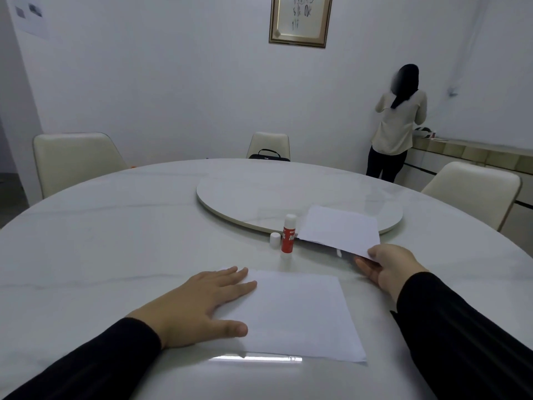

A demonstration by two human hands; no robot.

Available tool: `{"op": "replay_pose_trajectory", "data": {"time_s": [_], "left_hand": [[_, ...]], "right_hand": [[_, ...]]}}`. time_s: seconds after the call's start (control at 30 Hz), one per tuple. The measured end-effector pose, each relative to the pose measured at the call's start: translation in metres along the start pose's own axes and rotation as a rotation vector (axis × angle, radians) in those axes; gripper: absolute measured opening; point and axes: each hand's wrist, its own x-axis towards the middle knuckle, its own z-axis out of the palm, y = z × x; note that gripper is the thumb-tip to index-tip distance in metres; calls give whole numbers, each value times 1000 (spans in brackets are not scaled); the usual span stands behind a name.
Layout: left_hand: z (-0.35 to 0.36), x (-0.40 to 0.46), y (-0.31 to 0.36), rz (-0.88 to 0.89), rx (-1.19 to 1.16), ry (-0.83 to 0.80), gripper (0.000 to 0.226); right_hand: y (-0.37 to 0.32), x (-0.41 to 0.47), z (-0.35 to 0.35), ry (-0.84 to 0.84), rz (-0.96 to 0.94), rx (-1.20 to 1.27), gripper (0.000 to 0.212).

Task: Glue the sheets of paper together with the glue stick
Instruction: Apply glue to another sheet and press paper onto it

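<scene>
Left hand (202,301) lying flat, fingers spread, pinning lower sheet (291,316) near bench (115,241) front edge; right hand (389,267) pinching second sheet (340,229), raised for placing; uncapped glue stick (288,236) standing between, cap (275,240) beside.

A round white marble-look table (115,226) fills the foreground, with a round turntable (259,192) raised at its centre. Three cream chairs (72,160) stand around its far side; a black bag (268,156) shows at the middle one. The walls are plain white, with a gold-framed calligraphy piece (300,20) hung high. At the right a person (396,125) stands facing a low sideboard (467,157).
</scene>
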Motion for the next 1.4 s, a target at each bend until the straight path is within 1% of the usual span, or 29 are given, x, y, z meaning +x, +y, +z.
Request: {"op": "replay_pose_trajectory", "data": {"time_s": [0.13, 0.23, 0.3, 0.37, 0.47, 0.53, 0.57, 0.6, 0.63, 0.67, 0.7, 0.73, 0.77, 0.8, 0.87, 0.9, 0.93, 0.97, 1.0, 1.07, 1.1, 1.17, 1.2, 1.27, 1.33, 1.4], "left_hand": [[1, 0, 1, -5, 16, 7, 89], [1, 0, 1, -8, 18, 12, 90], [1, 0, 1, 4, 16, 26, 92], [2, -1, 0, 6, -20, 54, 92], [3, 1, -2, 4, -163, 199, 81], [4, 4, -5, -26, -289, 332, 75], [4, 5, -4, -45, -379, 401, 71], [2, 6, -1, -66, -488, 464, 65], [1, 8, 2, -77, -613, 521, 60], [-2, 10, 7, -76, -747, 555, 57], [-4, 12, 13, -45, -890, 564, 56], [-6, 13, 20, -13, -1030, 536, 55], [-8, 13, 26, 19, -1177, 473, 57], [-9, 12, 30, 38, -1290, 386, 67], [-13, 5, 35, 86, -1519, 211, 94], [-15, 1, 33, 136, -1650, 144, 100], [-16, -2, 29, 141, -1751, 144, 101], [-18, -4, 27, 88, -1829, 187, 102], [-19, -5, 22, -7, -1844, 263, 99], [-19, -1, 7, -110, -1833, 387, 67], [-21, -1, 4, -146, -1837, 422, 65], [-23, -2, 0, -197, -1805, 446, 71], [-24, -5, 4, -179, -1798, 405, 73], [-24, -13, 15, -74, -1769, 278, 70], [-21, -12, 22, -90, -1655, 299, 51], [-18, -8, 21, -234, -1517, 432, 30]], "right_hand": [[-5, 4, -14, -17, 12, 102, 31], [-7, -1, -19, 22, -19, 70, 38], [-10, -6, -24, 40, -46, 38, 35], [-19, -11, -32, 62, -109, 6, 25], [-51, -29, -46, 110, -258, -7, 20], [-80, -50, -54, 140, -391, -83, 20], [-95, -65, -57, 129, -455, -141, 15], [-109, -83, -57, 84, -504, -199, 7], [-120, -101, -57, 9, -560, -253, 5], [-128, -121, -55, -93, -608, -291, 8], [-132, -141, -52, -236, -649, -322, 8], [-134, -162, -48, -386, -675, -351, 10], [-134, -180, -45, -521, -689, -385, 18], [-132, -195, -41, -633, -679, -413, 22], [-126, -209, -34, -767, -644, -459, 23], [-122, -208, -32, -815, -625, -477, 22], [-117, -203, -30, -843, -598, -492, 22], [-113, -196, -27, -860, -567, -503, 22], [-108, -187, -25, -858, -527, -508, 22], [-96, -168, -20, -828, -449, -497, 23], [-89, -159, -17, -809, -415, -487, 22], [-72, -143, -9, -771, -357, -506, 17], [-63, -134, -5, -736, -334, -535, 18], [-47, -113, 1, -637, -310, -608, 18], [-33, -97, 6, -534, -314, -665, 14], [-17, -83, 9, -449, -293, -615, 27]]}}
